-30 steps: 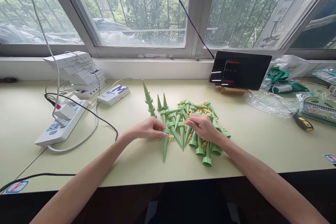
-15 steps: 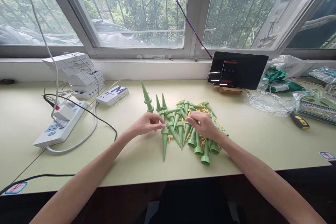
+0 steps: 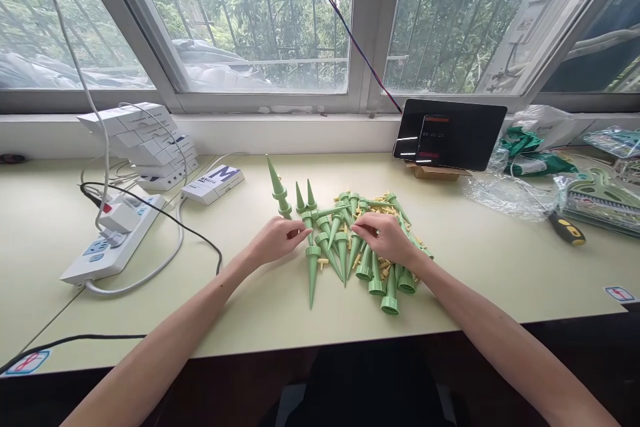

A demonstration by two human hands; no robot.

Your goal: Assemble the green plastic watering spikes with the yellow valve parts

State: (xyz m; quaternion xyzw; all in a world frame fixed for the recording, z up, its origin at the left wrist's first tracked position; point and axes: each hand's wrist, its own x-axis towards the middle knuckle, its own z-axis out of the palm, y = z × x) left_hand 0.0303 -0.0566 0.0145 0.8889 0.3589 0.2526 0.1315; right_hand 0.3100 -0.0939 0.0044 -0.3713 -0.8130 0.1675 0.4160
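A pile of green plastic plant watering spikes point(image 3: 342, 255) lies on the table between and under my hands. My left hand point(image 3: 279, 240) is at the pile's left edge, thumb and fingers pinched together just above a spike pointing towards me point(image 3: 313, 277). Whatever is in that pinch is too small to make out. Over the middle of the pile, my right hand point(image 3: 384, 237) is closed in a pinch too, its contents hidden. Small yellow T-shaped pieces point(image 3: 323, 261) lie among the spikes. Beyond my left hand stand stacked spikes point(image 3: 279, 188), points up.
On the left are a power strip point(image 3: 115, 240) with cables, stacked white boxes point(image 3: 145, 140) and a single box point(image 3: 214, 184). A tablet point(image 3: 450, 133) leans at the back. Plastic bags and a yellow-black handle point(image 3: 567, 228) lie to the right.
My left thumb and fingers have drawn closer together into a pinch. The right hand stays pinched over the pile, almost unmoved. The view has shifted slightly.
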